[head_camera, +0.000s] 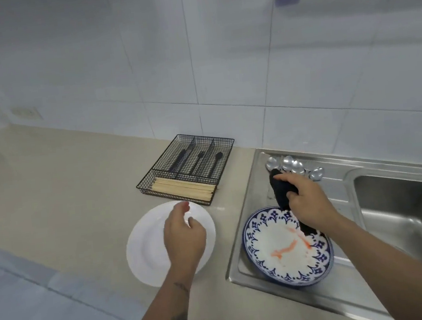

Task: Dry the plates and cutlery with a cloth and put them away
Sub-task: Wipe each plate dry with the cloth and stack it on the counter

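— Plates: where are they?
— The white plate (146, 248) lies on the counter (65, 202), left of the sink; the blue-patterned plate (280, 246) sits on the steel drainboard (255, 189), right.
— And the hands?
— The right hand (306, 201) grips a dark cloth (282, 191) near the spoons (293, 167); the left hand (184, 236) hovers over the white plate, fingers loosely curled, holding nothing.
— Cutlery?
— Black utensils (196, 158) and chopsticks (184, 188) fill the wire tray (226, 142) farther back.
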`<state>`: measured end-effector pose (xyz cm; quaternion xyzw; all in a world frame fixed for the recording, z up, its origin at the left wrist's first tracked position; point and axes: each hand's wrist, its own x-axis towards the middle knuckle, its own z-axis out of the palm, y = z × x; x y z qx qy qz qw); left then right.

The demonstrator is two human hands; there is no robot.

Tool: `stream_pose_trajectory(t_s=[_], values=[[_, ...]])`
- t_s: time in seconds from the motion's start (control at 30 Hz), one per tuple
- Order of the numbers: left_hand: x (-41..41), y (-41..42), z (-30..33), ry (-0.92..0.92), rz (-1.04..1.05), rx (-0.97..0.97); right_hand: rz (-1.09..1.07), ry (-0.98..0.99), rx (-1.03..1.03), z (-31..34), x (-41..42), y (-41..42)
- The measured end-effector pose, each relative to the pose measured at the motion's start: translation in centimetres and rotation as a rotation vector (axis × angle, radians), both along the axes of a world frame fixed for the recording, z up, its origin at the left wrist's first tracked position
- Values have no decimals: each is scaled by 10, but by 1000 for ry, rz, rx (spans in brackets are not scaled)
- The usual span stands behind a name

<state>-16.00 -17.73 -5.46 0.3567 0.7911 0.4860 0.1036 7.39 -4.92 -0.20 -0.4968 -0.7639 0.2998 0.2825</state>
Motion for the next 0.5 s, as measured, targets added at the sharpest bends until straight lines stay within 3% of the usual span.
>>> stream_pose_trajectory(t_s=[0.17,0.3,0.5], values=[[81,15,-33,-112,-172,-162,-24,-17,-30,-5,56,4],[103,16,-50,-195,-119,-177,-40,-43,-67,-13,98,5],[124,26,-44,-175,-16,-209,-29,-68,-111,-28,144,5]])
